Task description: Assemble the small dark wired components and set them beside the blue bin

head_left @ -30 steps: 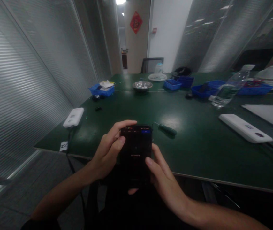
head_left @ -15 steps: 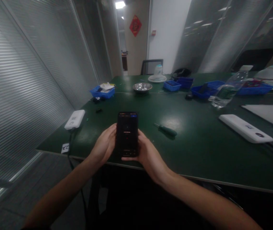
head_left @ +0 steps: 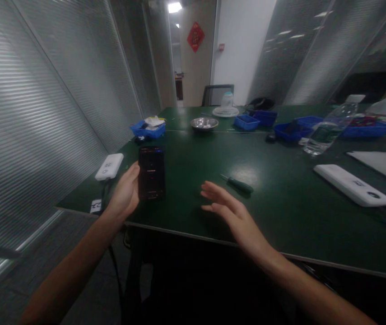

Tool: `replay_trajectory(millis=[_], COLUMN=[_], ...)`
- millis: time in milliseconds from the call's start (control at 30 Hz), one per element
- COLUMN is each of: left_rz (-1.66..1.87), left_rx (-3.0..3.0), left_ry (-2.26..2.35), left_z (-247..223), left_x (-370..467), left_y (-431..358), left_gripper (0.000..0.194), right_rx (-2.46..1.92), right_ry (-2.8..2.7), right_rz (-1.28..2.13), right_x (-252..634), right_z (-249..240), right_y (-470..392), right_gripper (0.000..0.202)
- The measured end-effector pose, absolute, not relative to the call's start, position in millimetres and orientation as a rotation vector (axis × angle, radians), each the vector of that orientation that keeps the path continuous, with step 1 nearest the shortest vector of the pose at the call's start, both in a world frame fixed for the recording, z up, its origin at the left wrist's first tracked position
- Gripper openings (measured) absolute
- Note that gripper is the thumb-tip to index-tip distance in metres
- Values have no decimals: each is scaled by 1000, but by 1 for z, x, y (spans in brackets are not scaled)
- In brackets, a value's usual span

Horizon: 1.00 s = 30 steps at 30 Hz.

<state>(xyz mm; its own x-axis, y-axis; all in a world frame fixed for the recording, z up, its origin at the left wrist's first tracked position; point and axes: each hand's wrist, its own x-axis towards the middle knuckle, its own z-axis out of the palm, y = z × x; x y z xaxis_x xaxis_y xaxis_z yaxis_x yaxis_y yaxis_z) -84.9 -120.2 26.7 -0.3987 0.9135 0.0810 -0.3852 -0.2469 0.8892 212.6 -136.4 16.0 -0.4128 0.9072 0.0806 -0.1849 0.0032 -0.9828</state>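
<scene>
A smartphone (head_left: pixel 151 174) with a dark screen is held upright by my left hand (head_left: pixel 127 192), which grips its left edge above the table's front part. Small lit text shows on the screen, too small to read. My right hand (head_left: pixel 226 207) is empty, thumb and fingers apart, over the table to the right of the phone. Just beyond it lies a screwdriver (head_left: pixel 239 184) with a dark green handle, its tip pointing away to the left; the hand does not touch it.
On the green table (head_left: pixel 186 203) are a white power bank (head_left: pixel 109 167) at left and another white power bank (head_left: pixel 353 185) at right, both cabled. A metal bowl (head_left: pixel 204 124), blue trays (head_left: pixel 247 122) and a tilted plastic bottle (head_left: pixel 333 126) stand farther back.
My right hand has let go of the smartphone and moved right, its fingers spreading. My left hand has carried the phone to the left. The view has shifted slightly.
</scene>
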Motion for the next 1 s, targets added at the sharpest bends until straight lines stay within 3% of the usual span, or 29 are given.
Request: replay_trajectory(millis=[300, 1000], left_rz=[1883, 1792], left_rx=[502, 451], left_ry=[1245, 1256], left_z=[25, 18], left_x=[-162, -175], left_y=[-102, -99], left_gripper=[17, 19], right_rx=[-1238, -1066], right_ry=[-2009, -2492], right_rz=[744, 317], right_x=[312, 316], right_z=[10, -12], right_y=[-110, -123], right_gripper=[44, 48])
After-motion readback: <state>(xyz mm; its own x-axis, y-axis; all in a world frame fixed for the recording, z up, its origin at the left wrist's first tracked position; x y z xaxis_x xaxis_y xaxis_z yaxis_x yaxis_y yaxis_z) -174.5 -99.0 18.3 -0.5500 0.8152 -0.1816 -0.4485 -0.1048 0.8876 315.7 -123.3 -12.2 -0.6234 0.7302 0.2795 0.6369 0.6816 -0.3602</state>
